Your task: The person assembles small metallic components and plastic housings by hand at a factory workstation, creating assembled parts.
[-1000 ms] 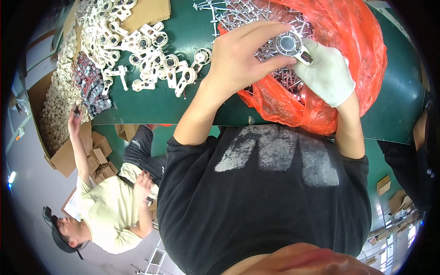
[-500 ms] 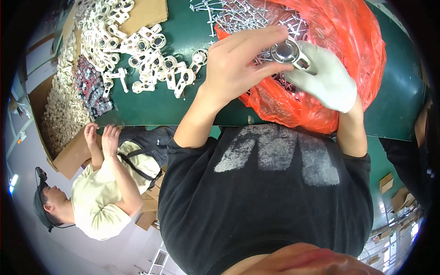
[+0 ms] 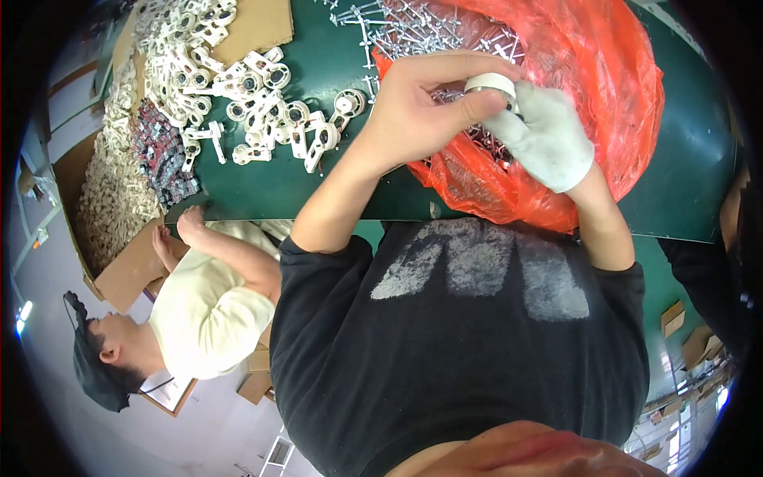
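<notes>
Above a red plastic bag, both my hands are closed on one white plastic part with a round ring end. My bare left hand pinches the ring between thumb and fingers. My right hand, in a white glove, grips the part's other end, which its fingers mostly hide. Behind and beneath my hands, many thin silvery metal rods with cross pieces lie in the bag's mouth and spill out onto the green table.
Similar white ring-ended parts are scattered and heaped to the left, beside a pile of small dark-and-red pieces. A cardboard box holds many small off-white pieces. At left, a co-worker in a pale yellow shirt stands at the table edge.
The held part has turned: its metal-ringed face showed before, now its white rim does. My right hand has shifted slightly left. The co-worker has moved right, hands lower.
</notes>
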A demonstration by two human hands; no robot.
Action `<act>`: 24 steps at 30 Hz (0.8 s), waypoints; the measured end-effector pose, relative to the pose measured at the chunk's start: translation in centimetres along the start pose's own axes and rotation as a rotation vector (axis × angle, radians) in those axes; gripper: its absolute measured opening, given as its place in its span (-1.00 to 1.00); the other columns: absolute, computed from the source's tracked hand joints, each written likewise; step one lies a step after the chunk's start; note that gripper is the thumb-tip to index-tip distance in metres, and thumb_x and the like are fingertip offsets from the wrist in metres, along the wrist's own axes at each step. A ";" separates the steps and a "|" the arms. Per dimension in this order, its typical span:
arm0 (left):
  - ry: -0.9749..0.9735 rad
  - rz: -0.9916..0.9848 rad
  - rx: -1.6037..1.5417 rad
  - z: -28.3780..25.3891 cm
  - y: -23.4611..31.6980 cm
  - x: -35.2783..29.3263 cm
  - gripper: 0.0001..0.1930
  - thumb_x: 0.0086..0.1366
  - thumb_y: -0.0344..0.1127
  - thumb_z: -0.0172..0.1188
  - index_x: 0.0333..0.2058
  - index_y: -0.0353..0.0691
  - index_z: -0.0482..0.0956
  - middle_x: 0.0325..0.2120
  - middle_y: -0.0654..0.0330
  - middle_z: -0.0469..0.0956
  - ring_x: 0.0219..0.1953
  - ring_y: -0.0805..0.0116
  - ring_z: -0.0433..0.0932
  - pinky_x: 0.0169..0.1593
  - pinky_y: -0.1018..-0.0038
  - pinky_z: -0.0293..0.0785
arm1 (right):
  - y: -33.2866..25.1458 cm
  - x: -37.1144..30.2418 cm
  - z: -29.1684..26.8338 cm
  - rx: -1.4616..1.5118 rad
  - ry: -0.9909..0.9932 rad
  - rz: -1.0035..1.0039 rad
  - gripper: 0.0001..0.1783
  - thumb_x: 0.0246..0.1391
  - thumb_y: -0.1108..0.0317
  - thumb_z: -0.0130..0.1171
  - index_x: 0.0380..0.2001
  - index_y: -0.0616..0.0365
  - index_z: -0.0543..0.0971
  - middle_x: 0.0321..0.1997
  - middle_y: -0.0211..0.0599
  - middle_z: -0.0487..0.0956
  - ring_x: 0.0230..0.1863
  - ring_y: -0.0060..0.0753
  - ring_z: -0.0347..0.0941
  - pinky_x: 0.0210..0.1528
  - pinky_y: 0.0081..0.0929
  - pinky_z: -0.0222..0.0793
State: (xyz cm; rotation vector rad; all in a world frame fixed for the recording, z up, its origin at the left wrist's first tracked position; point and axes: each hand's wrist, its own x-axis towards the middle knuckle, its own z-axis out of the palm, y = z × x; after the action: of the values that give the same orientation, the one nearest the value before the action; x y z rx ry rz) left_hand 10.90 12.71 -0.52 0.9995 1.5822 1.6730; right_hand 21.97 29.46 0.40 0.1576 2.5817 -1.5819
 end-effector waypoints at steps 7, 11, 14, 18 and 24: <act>0.269 -0.379 0.082 -11.5 -1.1 6.5 -0.69 0.43 -0.11 0.17 -0.15 -0.26 0.66 -0.39 0.37 0.56 -0.51 0.61 0.28 -0.39 0.60 0.21 | -0.3 0.4 0.0 0.044 -0.014 0.060 -0.47 0.27 -0.06 0.10 0.08 0.13 0.55 -0.27 -0.01 0.68 -0.19 0.01 0.65 -0.10 -0.19 0.52; 0.581 -0.208 -0.382 -14.6 -2.6 10.7 -0.53 0.45 -0.37 0.12 0.26 -0.43 0.32 0.04 0.03 0.60 -0.07 0.21 0.68 0.00 0.40 0.58 | 0.2 0.3 0.2 0.003 -0.044 0.090 -0.53 0.31 -0.01 0.05 0.08 0.06 0.60 -0.08 -0.07 0.69 0.01 -0.02 0.63 0.09 -0.12 0.47; 0.323 -0.091 -0.380 -16.0 -3.6 8.8 -0.41 0.48 -0.33 0.11 0.38 -0.38 0.15 0.24 -0.01 0.45 0.10 0.15 0.60 0.04 0.35 0.58 | 0.4 0.4 0.3 -0.056 -0.052 0.060 -0.54 0.31 0.00 0.05 0.07 0.06 0.60 -0.06 -0.06 0.68 0.01 -0.01 0.63 0.10 -0.13 0.48; 0.225 -0.242 0.497 -11.8 0.4 4.5 -0.71 0.44 -0.13 0.16 -0.08 -0.23 0.64 -0.28 0.29 0.66 -0.36 0.53 0.55 -0.31 0.51 0.43 | 0.0 0.3 -0.1 -0.080 -0.055 0.065 -0.57 0.31 0.03 0.07 0.05 0.07 0.61 -0.06 -0.06 0.68 -0.01 0.00 0.63 0.09 -0.13 0.50; 0.082 -0.533 1.267 -8.9 3.6 -5.8 -0.53 0.14 -0.10 0.44 -0.03 -0.22 0.63 -0.22 0.05 0.64 -0.14 0.03 0.63 -0.08 0.21 0.55 | 0.1 0.7 0.2 -0.164 -0.091 0.030 -0.63 0.31 0.08 0.10 0.00 0.08 0.62 -0.14 -0.05 0.69 -0.06 0.00 0.65 0.01 -0.17 0.54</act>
State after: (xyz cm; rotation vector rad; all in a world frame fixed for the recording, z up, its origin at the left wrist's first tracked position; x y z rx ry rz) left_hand 6.60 2.78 2.43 0.8683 2.6926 0.2211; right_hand 21.29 29.32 0.16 0.1076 2.6105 -1.3279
